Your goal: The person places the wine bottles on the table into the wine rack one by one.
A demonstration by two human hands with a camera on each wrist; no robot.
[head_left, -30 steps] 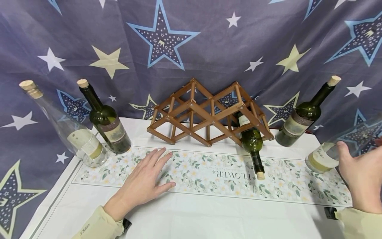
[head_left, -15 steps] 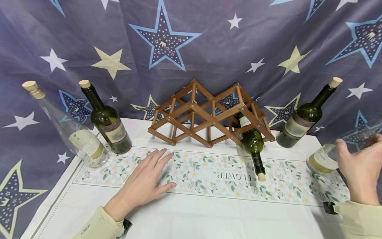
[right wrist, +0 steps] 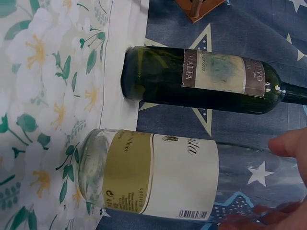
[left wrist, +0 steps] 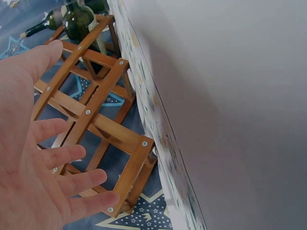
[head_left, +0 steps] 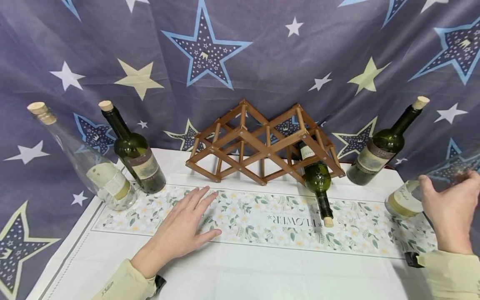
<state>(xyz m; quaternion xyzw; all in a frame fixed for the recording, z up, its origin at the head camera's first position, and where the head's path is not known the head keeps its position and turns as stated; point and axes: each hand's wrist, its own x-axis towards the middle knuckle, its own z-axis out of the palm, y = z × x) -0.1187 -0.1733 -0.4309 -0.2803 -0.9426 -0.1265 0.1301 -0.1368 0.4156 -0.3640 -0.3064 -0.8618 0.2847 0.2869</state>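
While the right hand (head_left: 450, 208) grips a clear bottle (right wrist: 184, 175), thumb on one side and fingers on the other, the left hand (head_left: 180, 227) is spread palm down above the floral runner (head_left: 240, 225), near the wooden rack (head_left: 268, 154). Clear bottle upright at the right end of the desk (head_left: 262, 275), pale label over an olive band. Just beside it, standing corked: a green bottle (head_left: 375, 159). Racked bottle (head_left: 317, 177) in the rack's right part, corked neck sloping down toward the person. Left end: tall clear bottle (head_left: 106, 181) and dark green bottle (head_left: 143, 164), both corked, upright, close together.
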